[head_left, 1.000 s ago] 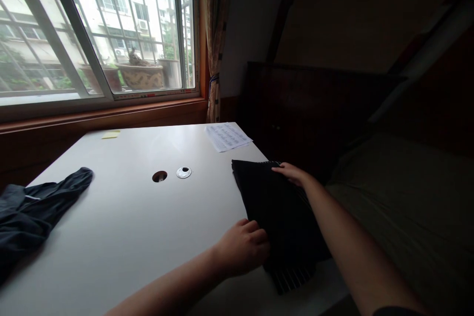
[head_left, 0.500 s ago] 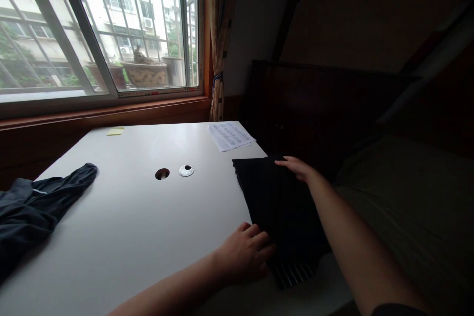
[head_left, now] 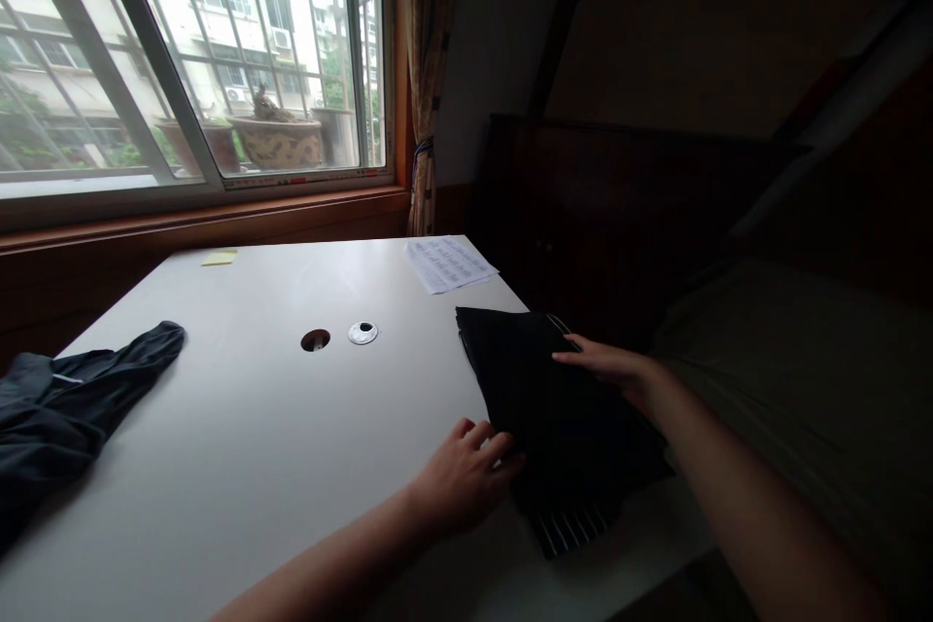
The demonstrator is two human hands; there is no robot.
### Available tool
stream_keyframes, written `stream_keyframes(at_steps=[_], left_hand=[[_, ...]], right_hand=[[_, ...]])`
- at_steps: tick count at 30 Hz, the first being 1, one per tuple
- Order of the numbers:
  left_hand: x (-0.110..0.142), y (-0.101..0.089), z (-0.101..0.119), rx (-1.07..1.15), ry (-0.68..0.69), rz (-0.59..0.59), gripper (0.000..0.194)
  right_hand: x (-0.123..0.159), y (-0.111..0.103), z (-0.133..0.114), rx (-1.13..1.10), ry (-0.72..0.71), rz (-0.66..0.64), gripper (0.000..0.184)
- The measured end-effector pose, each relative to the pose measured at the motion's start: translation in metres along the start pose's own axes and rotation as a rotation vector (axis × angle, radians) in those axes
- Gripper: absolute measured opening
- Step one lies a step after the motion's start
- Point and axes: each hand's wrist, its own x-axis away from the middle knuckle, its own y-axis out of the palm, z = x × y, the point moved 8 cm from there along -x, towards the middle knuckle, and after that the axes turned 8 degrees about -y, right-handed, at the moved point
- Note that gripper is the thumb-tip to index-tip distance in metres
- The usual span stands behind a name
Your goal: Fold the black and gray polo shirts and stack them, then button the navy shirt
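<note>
A folded black garment (head_left: 546, 398), with thin white stripes along its near end, lies on the right side of the white table (head_left: 350, 447). At its left edge, my left hand (head_left: 470, 471) has curled fingers closed on the fabric. My right hand (head_left: 612, 364) comes in over the upper right edge, thumb and forefinger closed on the cloth beside a thin pale line. Some of its fingers are hidden. The kind of garment cannot be made out in the dim light.
A dark crumpled garment (head_left: 80, 418) lies at the table's left. Printed sheets (head_left: 448, 264) and a yellow note (head_left: 220, 257) are near the far edge. A cable hole (head_left: 316, 340) and its round cover (head_left: 362, 332) are mid-table. Behind stands a barred window (head_left: 248, 49).
My right hand has shifted right and slightly nearer, and the garment's right side has spread that way. My left hand has moved slightly left and up along the left edge.
</note>
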Motion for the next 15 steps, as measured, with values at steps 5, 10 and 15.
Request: stream_keyframes(at_steps=[5, 10, 15], left_hand=[[-0.001, 0.012, 0.000, -0.016, 0.038, 0.039, 0.022], [-0.006, 0.000, -0.001, 0.113, -0.017, 0.127, 0.021], [-0.014, -0.020, -0.003, 0.252, -0.070, 0.207, 0.021]], right_hand=[[0.065, 0.016, 0.012, -0.169, 0.051, -0.131, 0.103], [0.093, 0.022, 0.015, -0.206, -0.046, -0.106, 0.106], [0.092, 0.002, -0.006, -0.144, -0.078, 0.023, 0.078]])
